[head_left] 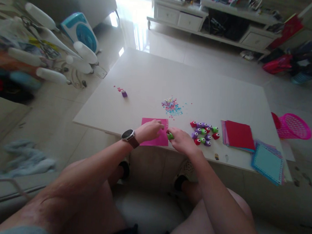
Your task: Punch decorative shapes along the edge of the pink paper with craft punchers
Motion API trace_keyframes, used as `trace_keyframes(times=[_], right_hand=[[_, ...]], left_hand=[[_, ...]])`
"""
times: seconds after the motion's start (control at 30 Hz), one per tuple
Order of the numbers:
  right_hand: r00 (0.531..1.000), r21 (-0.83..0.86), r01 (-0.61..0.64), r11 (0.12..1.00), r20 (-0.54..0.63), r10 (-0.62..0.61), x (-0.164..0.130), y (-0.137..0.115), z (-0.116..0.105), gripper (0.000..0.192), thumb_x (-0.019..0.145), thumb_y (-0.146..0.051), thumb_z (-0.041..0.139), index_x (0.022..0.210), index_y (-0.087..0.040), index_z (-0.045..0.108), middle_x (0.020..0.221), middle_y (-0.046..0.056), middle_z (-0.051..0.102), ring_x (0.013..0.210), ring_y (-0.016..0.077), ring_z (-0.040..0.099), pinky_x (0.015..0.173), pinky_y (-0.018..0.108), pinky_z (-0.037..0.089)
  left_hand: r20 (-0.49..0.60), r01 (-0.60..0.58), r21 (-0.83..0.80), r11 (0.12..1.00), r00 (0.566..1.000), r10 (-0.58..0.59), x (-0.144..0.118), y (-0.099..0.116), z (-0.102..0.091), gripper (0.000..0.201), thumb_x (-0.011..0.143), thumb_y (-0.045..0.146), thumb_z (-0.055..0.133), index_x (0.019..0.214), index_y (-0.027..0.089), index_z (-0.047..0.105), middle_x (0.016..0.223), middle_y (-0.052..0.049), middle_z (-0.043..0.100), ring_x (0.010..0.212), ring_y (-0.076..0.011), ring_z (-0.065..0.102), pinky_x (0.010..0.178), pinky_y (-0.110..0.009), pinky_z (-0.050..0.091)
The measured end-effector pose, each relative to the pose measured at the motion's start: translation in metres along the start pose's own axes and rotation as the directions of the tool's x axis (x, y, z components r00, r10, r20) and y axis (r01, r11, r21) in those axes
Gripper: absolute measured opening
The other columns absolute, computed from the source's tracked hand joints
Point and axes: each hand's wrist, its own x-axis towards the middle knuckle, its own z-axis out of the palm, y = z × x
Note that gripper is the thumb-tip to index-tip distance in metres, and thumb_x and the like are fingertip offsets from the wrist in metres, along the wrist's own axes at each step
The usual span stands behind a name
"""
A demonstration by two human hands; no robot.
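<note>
A sheet of bright pink paper [155, 142] lies at the table's near edge, with small holes along its right side. My left hand [150, 129], wearing a watch at the wrist, rests over this sheet with its fingers stretched toward the right edge. My right hand [183, 140] is closed around a small green craft punch [170, 135] at that same edge; whether the paper sits inside its slot I cannot tell. Several more red, purple and green punches [203, 134] stand grouped to the right of my right hand.
Paper bits [172, 106] form a pile beyond the sheet. A purple punch [124, 93] stands at the left beside red bits. Stacked red paper [240, 135] and light blue sheets [267, 162] lie at the right of the white table [200, 88]. A pink basket [295, 126] is beyond.
</note>
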Motion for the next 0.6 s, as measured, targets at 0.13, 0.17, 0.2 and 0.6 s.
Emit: trace_keyframes(times=[0.13, 0.17, 0.2, 0.6], right_hand=[[1.0, -0.022, -0.017, 1.0, 0.018, 0.017, -0.002, -0.002, -0.003, 0.036, 0.097, -0.01, 0.06, 0.129, -0.024, 0.069, 0.13, 0.01, 0.076, 0.113, 0.0262, 0.072, 0.088, 0.031, 0.048], [1.0, -0.025, -0.021, 0.999, 0.02, 0.022, -0.001, -0.002, -0.004, 0.037, 0.097, -0.01, 0.06, 0.13, -0.024, 0.069, 0.131, 0.01, 0.076, 0.113, 0.026, 0.072, 0.088, 0.031, 0.048], [0.999, -0.027, -0.025, 0.999, 0.02, 0.025, -0.001, -0.001, -0.005, 0.038, 0.097, -0.009, 0.059, 0.131, -0.024, 0.069, 0.132, 0.01, 0.076, 0.113, 0.0258, 0.072, 0.089, 0.031, 0.048], [1.0, -0.012, -0.016, 1.0, 0.015, 0.016, -0.004, -0.002, -0.006, 0.033, 0.097, -0.009, 0.059, 0.124, -0.024, 0.069, 0.13, 0.009, 0.076, 0.114, 0.0254, 0.071, 0.088, 0.031, 0.047]], left_hand=[[-0.032, -0.007, 0.034, 0.999, 0.999, 0.008, 0.003, -0.004, 0.004, 0.031, 0.093, 0.007, 0.06, 0.116, 0.016, 0.078, 0.119, -0.013, 0.071, 0.116, -0.0279, 0.065, 0.103, -0.039, 0.056], [-0.031, -0.002, 0.036, 0.999, 1.0, 0.003, 0.005, -0.004, 0.005, 0.032, 0.092, 0.006, 0.06, 0.117, 0.016, 0.078, 0.121, -0.013, 0.071, 0.115, -0.0281, 0.064, 0.102, -0.04, 0.056], [-0.025, 0.003, 0.036, 0.999, 1.0, -0.002, 0.006, -0.004, 0.005, 0.034, 0.091, 0.005, 0.06, 0.118, 0.016, 0.077, 0.121, -0.013, 0.07, 0.114, -0.028, 0.064, 0.102, -0.04, 0.057], [0.008, 0.022, 0.061, 0.998, 1.0, -0.023, 0.009, 0.001, 0.01, 0.037, 0.091, 0.005, 0.059, 0.121, 0.018, 0.076, 0.123, -0.014, 0.071, 0.121, -0.0284, 0.061, 0.101, -0.041, 0.057]])
